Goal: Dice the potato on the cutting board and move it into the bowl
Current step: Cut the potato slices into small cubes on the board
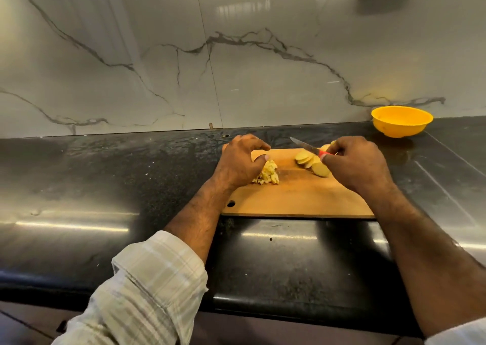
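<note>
Seemingly right hand (355, 166) grips knife (306, 147) above potato slices (311, 162).

the person wears a pale plaid shirt, its left sleeve (147, 287) rolled up, both forearms bare.

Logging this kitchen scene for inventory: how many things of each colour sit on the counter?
Yellow: 1, the bowl
Wooden brown: 1, the cutting board
Red-handled: 1, the knife
Pale yellow potato groups: 2, diced pile and slices
Total: 5
</note>
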`<state>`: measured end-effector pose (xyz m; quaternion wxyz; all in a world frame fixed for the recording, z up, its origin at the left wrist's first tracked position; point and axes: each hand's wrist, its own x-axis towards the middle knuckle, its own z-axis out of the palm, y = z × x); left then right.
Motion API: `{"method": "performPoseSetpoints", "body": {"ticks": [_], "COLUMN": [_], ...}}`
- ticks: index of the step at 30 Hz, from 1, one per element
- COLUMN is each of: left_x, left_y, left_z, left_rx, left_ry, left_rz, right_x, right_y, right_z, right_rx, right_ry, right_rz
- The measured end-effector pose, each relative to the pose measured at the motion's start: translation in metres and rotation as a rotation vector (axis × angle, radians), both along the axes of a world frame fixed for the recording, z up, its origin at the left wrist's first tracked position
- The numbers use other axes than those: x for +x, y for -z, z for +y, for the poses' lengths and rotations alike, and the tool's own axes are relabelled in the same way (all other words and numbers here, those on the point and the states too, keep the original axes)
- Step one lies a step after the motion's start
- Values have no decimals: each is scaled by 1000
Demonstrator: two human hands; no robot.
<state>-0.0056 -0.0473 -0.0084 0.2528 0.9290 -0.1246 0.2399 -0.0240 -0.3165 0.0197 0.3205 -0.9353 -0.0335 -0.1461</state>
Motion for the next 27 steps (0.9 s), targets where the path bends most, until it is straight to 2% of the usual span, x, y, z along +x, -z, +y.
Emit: {"method": "performPoseSetpoints", "body": {"ticks": [3, 6, 12, 20, 24, 27], "left_x": [4, 15, 50, 55, 45, 34], "left_y": [-8, -19, -29, -37, -40, -43], "left_z": [-22, -49, -79, -83, -64, -44], "left_rx": [117, 219, 217, -1, -138, -260], "left_ry": [2, 29, 130, 161, 114, 75], "left_rz": [82, 253, 458, 522, 455, 370], "right_x": [5, 4, 0, -2, -6, -11], "right_y": [0, 2, 4, 2, -2, -3], "right_z": [-7, -7, -4, -2, -1, 4], "right_rx": [51, 115, 140, 138, 124, 8], "right_ry": [94, 102, 132, 150, 129, 54], "right_rz": [-34, -64, -133, -95, -37, 82]}}
